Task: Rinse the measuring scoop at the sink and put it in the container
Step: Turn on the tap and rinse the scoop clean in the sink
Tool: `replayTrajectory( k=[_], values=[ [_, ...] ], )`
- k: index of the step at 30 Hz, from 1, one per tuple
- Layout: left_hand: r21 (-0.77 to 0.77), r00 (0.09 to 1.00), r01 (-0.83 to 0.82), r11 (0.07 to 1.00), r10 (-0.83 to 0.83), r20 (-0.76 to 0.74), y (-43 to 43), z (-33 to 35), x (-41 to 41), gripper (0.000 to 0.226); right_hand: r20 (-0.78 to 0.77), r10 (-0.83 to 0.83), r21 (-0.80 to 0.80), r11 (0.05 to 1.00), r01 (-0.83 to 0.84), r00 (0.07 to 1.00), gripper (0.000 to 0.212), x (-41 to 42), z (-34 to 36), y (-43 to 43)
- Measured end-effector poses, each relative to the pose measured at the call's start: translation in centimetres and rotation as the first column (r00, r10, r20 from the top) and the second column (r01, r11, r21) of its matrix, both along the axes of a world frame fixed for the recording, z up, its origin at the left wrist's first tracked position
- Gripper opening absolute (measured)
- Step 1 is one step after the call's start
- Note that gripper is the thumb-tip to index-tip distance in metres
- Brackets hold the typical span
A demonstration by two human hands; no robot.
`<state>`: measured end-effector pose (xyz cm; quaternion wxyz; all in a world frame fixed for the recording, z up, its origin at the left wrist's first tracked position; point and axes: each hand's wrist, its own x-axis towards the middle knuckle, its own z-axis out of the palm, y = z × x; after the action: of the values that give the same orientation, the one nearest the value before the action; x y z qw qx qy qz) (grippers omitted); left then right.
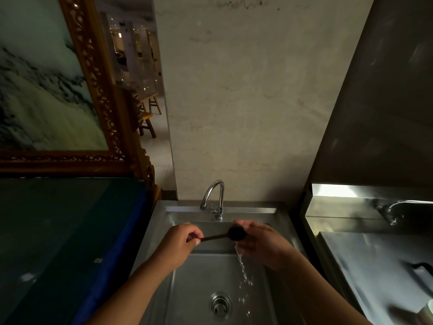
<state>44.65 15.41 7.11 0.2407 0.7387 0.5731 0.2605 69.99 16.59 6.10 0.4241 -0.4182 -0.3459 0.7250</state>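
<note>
Pinching measuring scoop [235, 233] handle with curled left fingers [194, 236], right fingers [248, 225] cupped round its bowl above sink [199, 277].

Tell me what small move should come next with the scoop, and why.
Probably tip the scoop a little further to drain it: the left hand pinches its handle, the right hand cups its bowl, and water falls from it into the sink.
</note>
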Motion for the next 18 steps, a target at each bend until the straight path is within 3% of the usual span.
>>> replayTrajectory(
  k=[10,14,18],
  values=[
    [0.039,0.998,0.044,0.998,-0.042,-0.052,-0.3,-1.0,-0.1,0.015,0.052,0.014,-0.024,1.0,-0.013,0.999,0.026,0.3,-1.1,0.0],
    [-0.014,0.995,0.049,0.999,-0.05,-0.085,-0.4,-1.4,-0.1,0.019,0.039,0.002,-0.036,0.999,0.0,0.999,0.025,0.0,-1.3,0.3],
    [-0.117,0.997,0.071,0.991,-0.074,-0.028,-0.1,-1.2,0.9,0.022,0.027,-0.078,-0.016,0.997,0.078,0.997,0.02,-0.9,-0.3,1.5]
  ],
)
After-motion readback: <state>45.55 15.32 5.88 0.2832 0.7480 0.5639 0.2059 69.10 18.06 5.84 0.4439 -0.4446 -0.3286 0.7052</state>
